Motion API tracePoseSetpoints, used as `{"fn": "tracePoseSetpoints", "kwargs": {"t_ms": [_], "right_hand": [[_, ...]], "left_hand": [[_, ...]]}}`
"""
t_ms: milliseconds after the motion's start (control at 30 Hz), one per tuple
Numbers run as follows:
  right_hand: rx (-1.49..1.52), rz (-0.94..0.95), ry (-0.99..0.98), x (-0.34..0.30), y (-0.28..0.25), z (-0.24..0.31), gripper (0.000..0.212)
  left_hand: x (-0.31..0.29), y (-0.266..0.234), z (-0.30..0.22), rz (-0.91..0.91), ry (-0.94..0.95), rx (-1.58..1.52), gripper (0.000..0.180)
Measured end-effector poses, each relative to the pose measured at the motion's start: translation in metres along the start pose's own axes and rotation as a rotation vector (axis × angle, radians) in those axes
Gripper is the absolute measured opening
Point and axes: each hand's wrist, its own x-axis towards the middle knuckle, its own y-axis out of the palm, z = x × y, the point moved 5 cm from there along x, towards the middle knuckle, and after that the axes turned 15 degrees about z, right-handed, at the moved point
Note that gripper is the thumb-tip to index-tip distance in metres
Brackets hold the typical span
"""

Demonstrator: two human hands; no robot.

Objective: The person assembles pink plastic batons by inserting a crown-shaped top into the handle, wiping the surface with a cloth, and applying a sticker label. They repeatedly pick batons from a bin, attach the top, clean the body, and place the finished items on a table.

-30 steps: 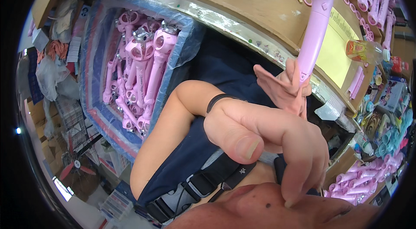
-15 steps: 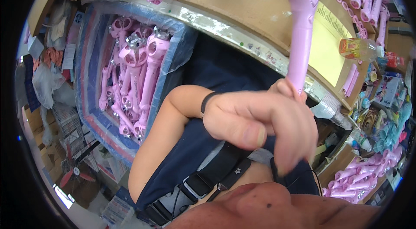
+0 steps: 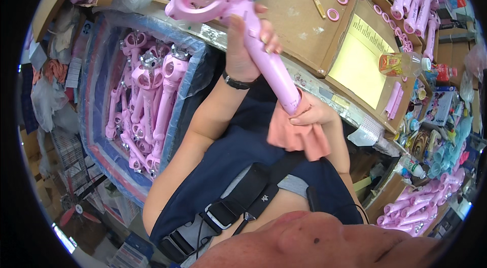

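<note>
In left hand (image 3: 241, 56); wand (image 3: 267, 65) (pink)

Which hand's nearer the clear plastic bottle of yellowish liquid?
Right. The right hand sits lower left of the bottle; the left hand, farther left, grips the pink plastic wand.

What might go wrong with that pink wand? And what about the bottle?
The pink wand might slip if the grip loosens: the right hand holds a soft cloth at its lower end, while the left hand grips it higher up. The bottle by the yellow paper could topple if something bumps it.
</note>
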Motion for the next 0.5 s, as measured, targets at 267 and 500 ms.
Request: {"fn": "tracePoseSetpoints", "kwargs": {"t_ms": [267,500], "right_hand": [[-0.903,-0.706,-0.715,0.001,0.012,0.028,0.036],[0.253,-0.947,-0.607,0.010,-0.014,-0.040,0.047]], "left_hand": [[-0.005,-0.018,-0.038,-0.359,0.287,-0.056,0.053],[-0.008,-0.021,-0.041,-0.305,0.262,0.050,0.051]]}}
